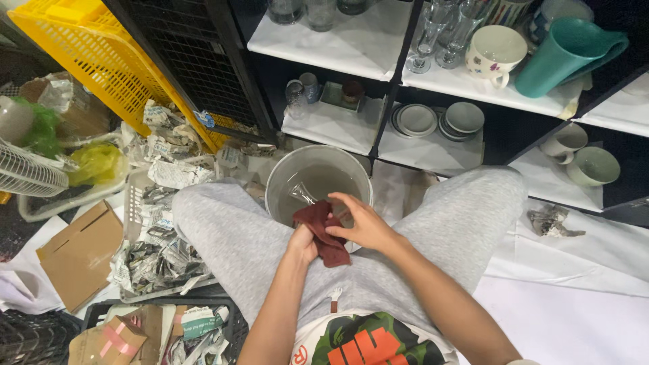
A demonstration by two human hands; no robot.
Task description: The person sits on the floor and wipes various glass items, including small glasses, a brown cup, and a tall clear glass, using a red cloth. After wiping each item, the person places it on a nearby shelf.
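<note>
The black shelving [385,101] filled the top of the view from eleven to two o'clock, its white-lined shelves carrying clear drinking glasses [439,34], a floral mug [495,51], a tipped teal jug [564,54], stacked small plates [439,122] and pale bowls [581,155]. At ten o'clock leaned a yellow plastic crate [101,61], and below it, at nine, lay a heap of crumpled newspaper [159,203] beside flattened cardboard [81,253]. The person sat on the floor with grey-trousered legs [230,236] spread to either side of a grey bucket [318,179] just above centre, which held cloudy water. Both hands met over the bucket's near rim, at six o'clock of it. The left hand [304,243] was closed around the lower folds of a dark red cloth [324,233], and the right hand [362,223] pressed on the cloth from the three o'clock side, fingers curled over its top. A clear glass [304,196] poked out of the cloth at eleven o'clock, its rim over the water; how much of it the cloth wrapped could not be told. The glass looked light, stiff and breakable, and probably slippery if wet, so it would be best held around its body through the cloth rather than by the thin rim. The cloth was soft and limp, likely damp, and would give good grip wherever it was bunched.
</note>
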